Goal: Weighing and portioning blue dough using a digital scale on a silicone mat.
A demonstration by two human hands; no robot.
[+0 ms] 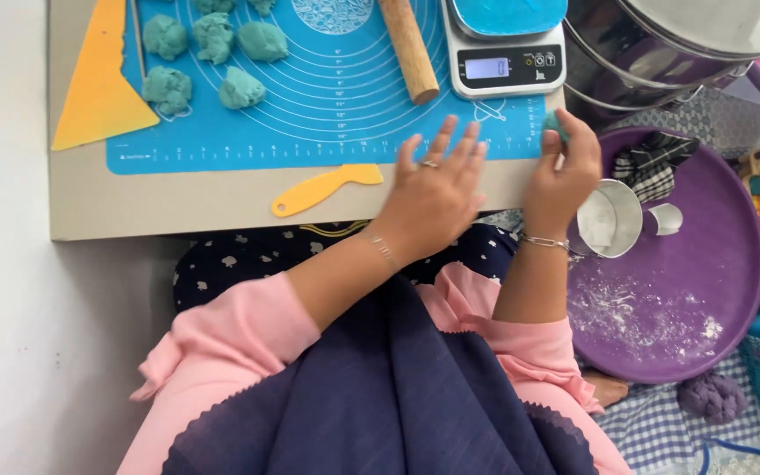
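Note:
My left hand (437, 189) lies flat, fingers spread, on the near edge of the blue silicone mat (327, 97). It holds nothing and wears a ring and a bracelet. My right hand (565, 171) pinches a small teal dough piece (555, 123) at the mat's right corner, just below the digital scale (505, 62). Several teal dough balls (213, 40) sit at the mat's far left. A wooden rolling pin (409, 48) lies on the mat beside the scale.
A yellow plastic knife (323, 187) and a yellow scraper (98, 79) lie on the low board (134, 198). A purple tray (705, 290) dusted with flour holds a metal cup (613, 218) and a checked cloth. Steel pots (661, 53) stand beyond it.

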